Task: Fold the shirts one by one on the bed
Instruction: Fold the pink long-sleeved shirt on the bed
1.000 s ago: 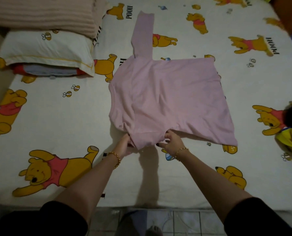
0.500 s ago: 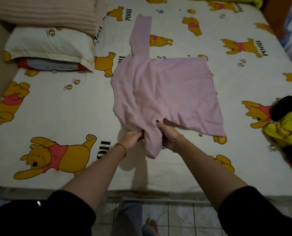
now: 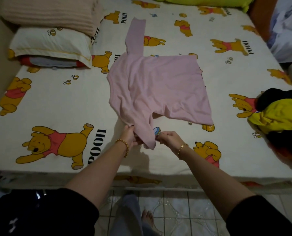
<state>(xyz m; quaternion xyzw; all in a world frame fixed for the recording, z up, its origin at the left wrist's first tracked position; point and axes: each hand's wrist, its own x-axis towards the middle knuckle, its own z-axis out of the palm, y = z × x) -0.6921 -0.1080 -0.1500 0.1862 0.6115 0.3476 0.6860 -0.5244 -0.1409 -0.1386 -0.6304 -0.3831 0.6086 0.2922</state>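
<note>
1. The shirt (image 3: pixel 159 89) lies spread mid-bed (image 3: pixel 56 103), its far sleeve (image 3: pixel 136 34) pointing away and its near sleeve (image 3: pixel 144 132) at your hands.
2. Your left hand (image 3: pixel 130 136) grips the near sleeve's left edge. Your right hand (image 3: pixel 169 138) pinches its right edge, fingers curled.
3. Expect it to be light, soft and floppy. It should sag and wrinkle wherever it is unsupported.
4. Take hold at cuffs, seams or hem corners, and keep the cloth taut as you lay the sleeve over the body.
5. More clothes (image 3: pixel 276 116) wait at your right.

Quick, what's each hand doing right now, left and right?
Left hand: grips the near sleeve of the pink shirt.
Right hand: pinches the same sleeve's edge.
</note>
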